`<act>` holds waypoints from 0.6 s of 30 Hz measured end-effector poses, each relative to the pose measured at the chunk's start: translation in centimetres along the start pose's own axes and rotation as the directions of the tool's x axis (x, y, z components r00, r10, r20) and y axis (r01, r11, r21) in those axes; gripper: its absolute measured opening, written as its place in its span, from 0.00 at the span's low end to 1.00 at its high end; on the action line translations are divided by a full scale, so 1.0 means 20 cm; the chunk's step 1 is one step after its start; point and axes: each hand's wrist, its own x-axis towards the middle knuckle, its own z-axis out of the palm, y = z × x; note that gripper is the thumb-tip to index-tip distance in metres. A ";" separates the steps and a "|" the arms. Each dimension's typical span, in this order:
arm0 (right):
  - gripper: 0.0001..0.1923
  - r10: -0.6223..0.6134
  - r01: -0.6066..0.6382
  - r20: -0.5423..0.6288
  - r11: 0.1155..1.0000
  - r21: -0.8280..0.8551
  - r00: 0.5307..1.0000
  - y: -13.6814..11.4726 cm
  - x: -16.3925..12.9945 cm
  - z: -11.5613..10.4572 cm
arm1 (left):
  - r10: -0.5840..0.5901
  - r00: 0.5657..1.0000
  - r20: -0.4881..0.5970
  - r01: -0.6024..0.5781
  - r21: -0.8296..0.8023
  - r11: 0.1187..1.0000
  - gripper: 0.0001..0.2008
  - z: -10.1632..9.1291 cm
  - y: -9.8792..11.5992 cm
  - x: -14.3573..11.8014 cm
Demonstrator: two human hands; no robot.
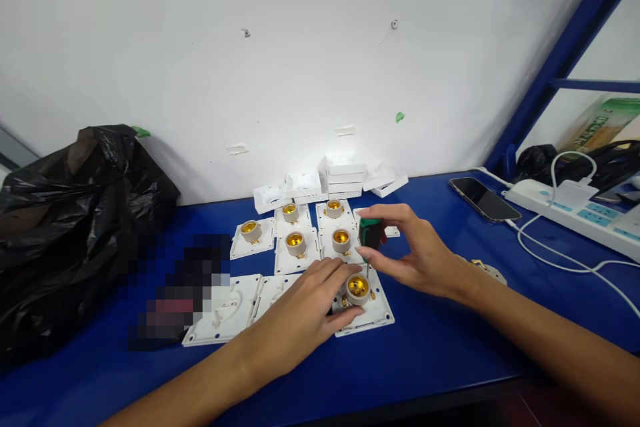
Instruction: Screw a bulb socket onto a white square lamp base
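Note:
My right hand [410, 250] grips the green and black handle of a screwdriver [371, 235] between thumb and fingers. Its shaft points down to the far side of a lamp socket [358, 288] with a brass-coloured inside. That socket sits on a square white plate [373, 323] near the front of the table. Thumb and fingers of my left hand [320, 293] close around the socket's left side. The screwdriver's tip is hidden behind the socket. Just behind stand several more plates with sockets, such as one lamp socket [295, 244] on its own white plate.
White plates without sockets [220, 320] lie left of my left hand. White square frames [345, 177] are stacked against the wall. A black plastic bag [85, 233] fills the left side. On the right are a phone [485, 199], a power strip [575, 210] and white cables.

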 end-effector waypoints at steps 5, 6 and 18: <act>0.18 -0.078 0.079 0.047 0.996 -0.033 0.996 0.00 0.06 -0.03 | -0.003 1.000 -0.016 0.004 0.027 1.000 0.21 0.02 0.02 -0.01; 0.17 -0.099 0.101 0.063 0.994 -0.038 0.993 0.00 0.08 -0.03 | -0.006 1.000 -0.021 0.006 0.019 1.000 0.21 0.02 0.02 -0.01; 0.19 -0.094 0.096 0.068 0.995 -0.038 0.993 -0.05 0.01 -0.05 | -0.014 1.000 0.008 0.014 -0.030 0.999 0.23 0.02 -0.01 -0.02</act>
